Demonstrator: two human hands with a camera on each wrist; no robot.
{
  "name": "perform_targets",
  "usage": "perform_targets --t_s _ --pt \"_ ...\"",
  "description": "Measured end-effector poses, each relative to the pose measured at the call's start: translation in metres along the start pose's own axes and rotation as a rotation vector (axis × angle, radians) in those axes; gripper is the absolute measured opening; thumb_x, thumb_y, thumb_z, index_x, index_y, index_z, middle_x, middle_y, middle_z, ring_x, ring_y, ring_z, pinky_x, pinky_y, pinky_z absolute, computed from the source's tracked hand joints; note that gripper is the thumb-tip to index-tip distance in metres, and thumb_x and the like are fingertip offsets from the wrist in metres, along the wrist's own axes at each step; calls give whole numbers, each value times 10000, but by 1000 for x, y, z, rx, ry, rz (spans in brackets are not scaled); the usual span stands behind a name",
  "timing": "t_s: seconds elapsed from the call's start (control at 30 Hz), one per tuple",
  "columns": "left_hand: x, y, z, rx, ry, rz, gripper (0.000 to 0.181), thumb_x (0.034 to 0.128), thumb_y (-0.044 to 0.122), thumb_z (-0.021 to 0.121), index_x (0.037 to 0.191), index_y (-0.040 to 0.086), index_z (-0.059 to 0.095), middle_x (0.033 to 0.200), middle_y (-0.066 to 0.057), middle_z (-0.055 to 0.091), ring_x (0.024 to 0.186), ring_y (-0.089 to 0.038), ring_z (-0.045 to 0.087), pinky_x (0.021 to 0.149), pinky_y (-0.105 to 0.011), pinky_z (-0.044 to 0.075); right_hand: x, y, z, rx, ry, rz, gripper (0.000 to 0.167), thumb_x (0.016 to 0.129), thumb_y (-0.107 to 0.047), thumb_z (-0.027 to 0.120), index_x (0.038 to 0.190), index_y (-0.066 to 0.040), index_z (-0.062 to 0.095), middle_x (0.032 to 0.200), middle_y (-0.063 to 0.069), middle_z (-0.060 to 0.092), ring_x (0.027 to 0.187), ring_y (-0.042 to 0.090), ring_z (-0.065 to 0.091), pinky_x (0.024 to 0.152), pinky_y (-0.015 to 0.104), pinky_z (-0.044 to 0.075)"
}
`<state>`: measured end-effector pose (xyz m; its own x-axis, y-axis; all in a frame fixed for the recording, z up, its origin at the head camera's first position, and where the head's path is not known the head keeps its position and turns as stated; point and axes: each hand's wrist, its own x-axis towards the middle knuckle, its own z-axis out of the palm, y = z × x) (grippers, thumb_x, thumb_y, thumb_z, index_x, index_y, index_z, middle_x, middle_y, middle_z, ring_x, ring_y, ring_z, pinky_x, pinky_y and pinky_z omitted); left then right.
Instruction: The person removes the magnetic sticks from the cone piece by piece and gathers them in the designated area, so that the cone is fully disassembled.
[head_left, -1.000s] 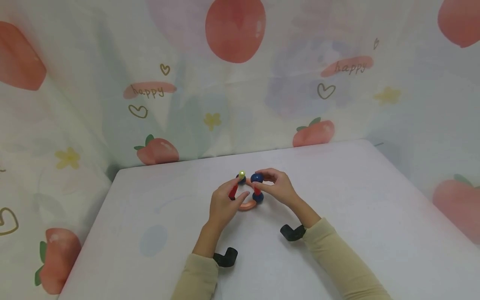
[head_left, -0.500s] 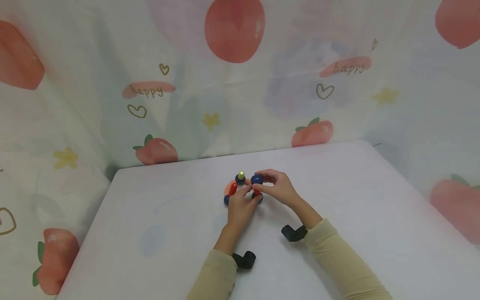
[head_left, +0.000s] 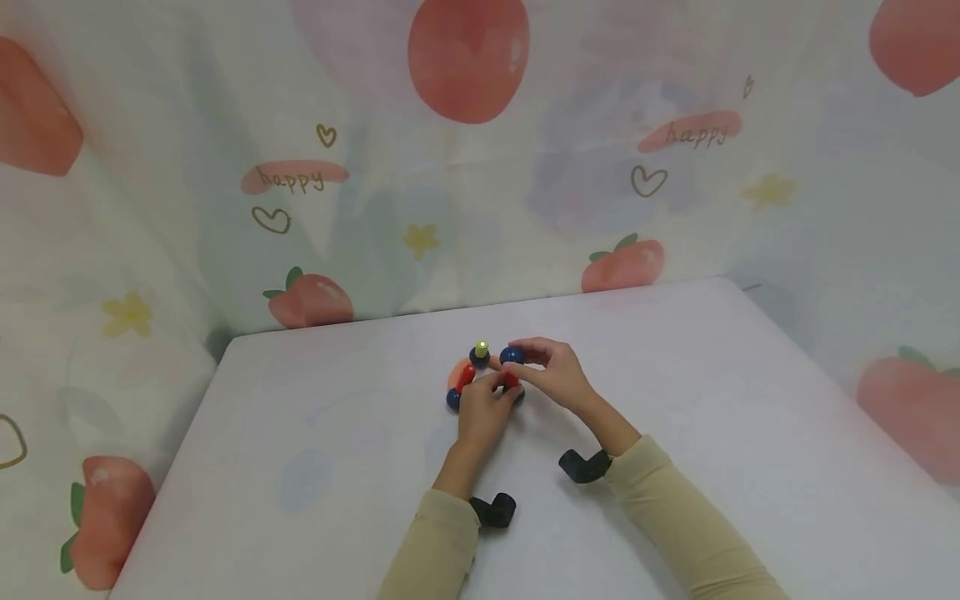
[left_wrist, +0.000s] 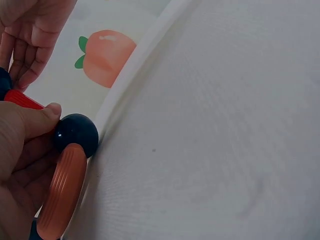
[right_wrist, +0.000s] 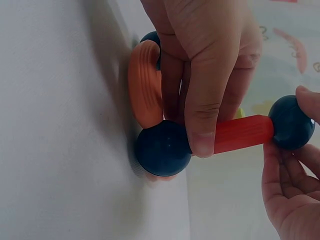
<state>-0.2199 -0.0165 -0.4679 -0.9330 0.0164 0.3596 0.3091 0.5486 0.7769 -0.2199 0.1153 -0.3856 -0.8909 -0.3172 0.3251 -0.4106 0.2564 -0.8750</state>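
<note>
Left hand (head_left: 483, 411) pinching red rod (right_wrist: 244, 134), backdrop (head_left: 525, 196) reading "happy"

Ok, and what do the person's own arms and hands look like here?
Plain beige long sleeves cover both arms: left sleeve, right sleeve. The left hand and right hand wear no gloves. Black, elbow-shaped pieces jut out by the left cuff and right cuff. No cables show.

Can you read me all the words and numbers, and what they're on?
"happy": left pink stripe on the backdrop.
"happy": right pink stripe on the backdrop.
Right wrist view: the pink stripe there is too blurred to read.
No numbers, and no writing I can see on the blue balls or red sticks.
</note>
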Motion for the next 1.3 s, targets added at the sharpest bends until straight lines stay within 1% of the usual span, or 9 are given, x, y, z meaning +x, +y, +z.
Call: perform_targets --t_s 0.13,0.37,0.5,0.6,0.83,1.03,1.17,1.23,1.3 --pt "2 3 0 5 -2 -20 283 825 171 700 1083 56 679 982 -36 685 950 -157 624 828 -298 483 2 -1 0 -13 6 -19 340 809 48 653 1105 175 543 1085 290 572 984 386 565 880 487 430" --pt "2 2 1 10 2 -36 333 821 159 703 1127 38 654 1013 -52 677 974 -148 619 837 -302 477 3 8 3 36 45 -27 347 807 28 667 1106 165 555 1080 276 584 973 385 572 868 482 439" --pt "3 1 2 30 1 -47 332 825 178 700 1126 46 655 1023 -47 675 980 -147 614 836 -305 479 6 26 5 37 67 -10 352 825 -30 672 1121 130 569 1081 234 603 959 325 592 854 360 472" --pt "4 1 2 44 -5 -57 323 827 188 699 1121 60 661 1022 -39 675 979 -143 613 835 -301 479 8 38 6 29 81 3 360 832 -97 682 1129 84 588 1081 190 617 945 267 601 830 266 478" --pt "3 0 3 46 -25 -72 287 834 195 691 1097 82 674 997 -17 681 961 -131 615 834 -294 479 1 8 8 51 88 49 355 832 -24 660 1129 140 556 1098 267 582 993 377 567 895 455 427" --pt "1 1 5 48 -24 -52 250 830 188 696 1058 87 687 971 -8 686 944 -123 619 822 -287 484 -2 9 9 53 119 41 348 827 -11 662 1123 142 560 1091 264 587 980 372 573 885 452 434" --pt "2 2 3 42 -18 -52 234 826 175 698 1041 83 693 964 -11 688 947 -131 622 819 -286 486 -2 9 11 62 129 38 349 824 2 660 1124 147 557 1098 270 581 985 376 570 886 444 434" --pt "3 2 2 42 -18 -56 224 825 168 700 1031 83 695 959 -10 688 939 -129 624 813 -282 488 -1 9 11 58 125 39 351 827 2 656 1130 147 553 1107 272 577 987 360 572 882 410 444" --pt "5 3 2 42 -24 -58 226 821 166 703 1029 78 695 952 -13 688 914 -126 627 803 -279 492 3 8 8 91 138 50 354 832 -5 654 1136 144 552 1106 269 579 974 324 582 860 358 465"
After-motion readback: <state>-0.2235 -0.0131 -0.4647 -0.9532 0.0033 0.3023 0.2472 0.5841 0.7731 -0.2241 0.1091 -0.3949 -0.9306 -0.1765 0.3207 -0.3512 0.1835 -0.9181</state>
